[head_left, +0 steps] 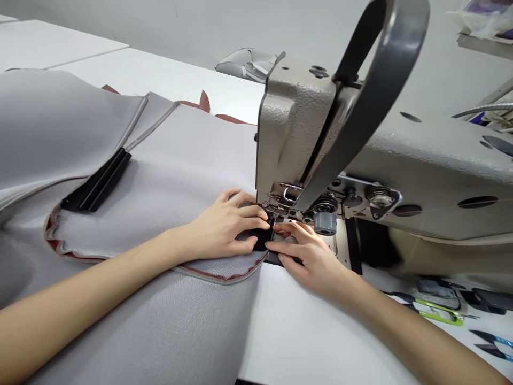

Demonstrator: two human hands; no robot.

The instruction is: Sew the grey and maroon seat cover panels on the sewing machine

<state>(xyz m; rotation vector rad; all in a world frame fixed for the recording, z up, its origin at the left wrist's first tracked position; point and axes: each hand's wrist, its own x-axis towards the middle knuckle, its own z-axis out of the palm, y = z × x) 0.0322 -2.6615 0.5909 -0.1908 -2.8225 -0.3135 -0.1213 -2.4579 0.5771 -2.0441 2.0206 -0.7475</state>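
My left hand lies on a light grey fabric cover, its fingers spread and their tips beside the needle area. Under those fingertips is a black strip at the edge of the cover. On the other side of the strip, my right hand rests with its fingers stretched out and apart, the fingertips touching the strip's edge. Both hands are at the foot of a sewing machine. The needle and presser foot are partly hidden by my fingers. A reddish-brown backing shows along the piped edge.
Another black strip is attached to the cover at left. Thread snips with a green frame and blue-handled snips lie on the white table at right. A folded grey piece sits behind the machine.
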